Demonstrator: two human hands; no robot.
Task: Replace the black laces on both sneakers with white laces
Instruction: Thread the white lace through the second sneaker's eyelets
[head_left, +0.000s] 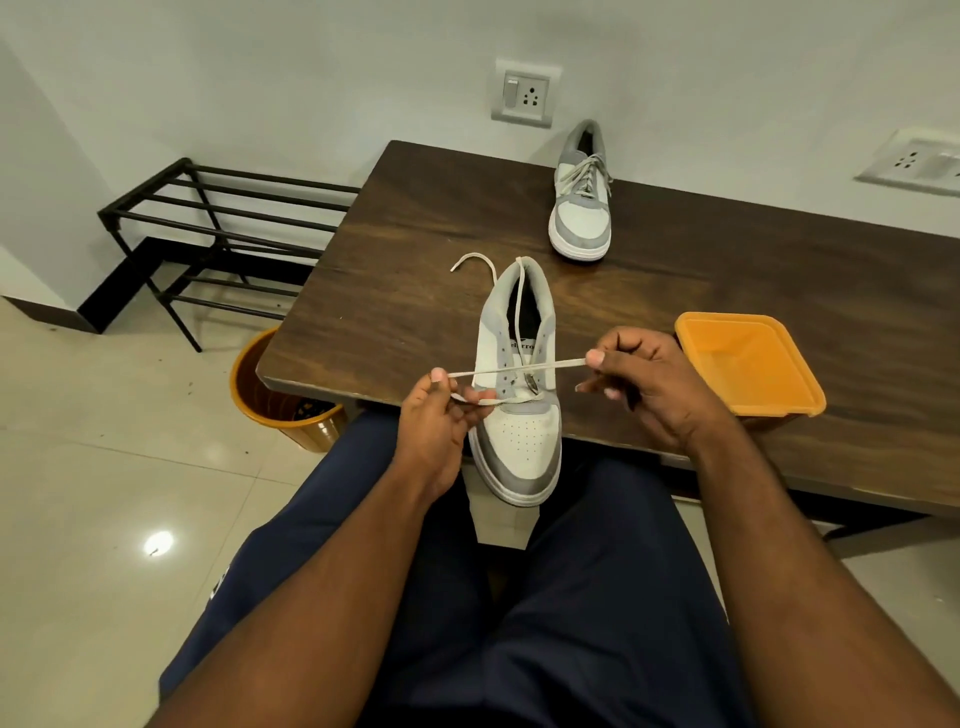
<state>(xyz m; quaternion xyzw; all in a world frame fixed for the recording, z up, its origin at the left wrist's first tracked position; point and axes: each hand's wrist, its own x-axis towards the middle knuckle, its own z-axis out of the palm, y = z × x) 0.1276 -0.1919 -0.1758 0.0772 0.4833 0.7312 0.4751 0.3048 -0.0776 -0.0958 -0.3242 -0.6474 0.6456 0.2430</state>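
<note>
- Dark blue trousers (561, 597) filled the bottom of the view, smooth woven cloth; the person sat at the worktop (415, 249), dark wood-grain with a squared edge.
- Near sneaker (517, 410) lay on the front edge of the worktop, toe overhanging toward the lap; white perforated toe box, grey suede-like panels, thick white rubber sole.
- White lace (524, 370), flat and woven, ran across the lowest eyelets; one loose end trailed over the heel collar onto the worktop.
- Left hand (439, 415) pinched the lace at the shoe's left side, fingers closed on it.
- Right hand (641, 384) pinched the other stretch between thumb and forefinger, pulled taut across the tongue.
- Step judged: early lacing of the second shoe, only the bottom rows done; no black lace visible.
- Next move likely needed: feeding a tip through the next eyelet, keeping the flat lace untwisted and both ends even.
- Far sneaker (582, 200) stood well apart near the wall, laced in white.
- Orange container (748, 364), glossy plastic, rounded-square, sat just beside the right hand.
</note>
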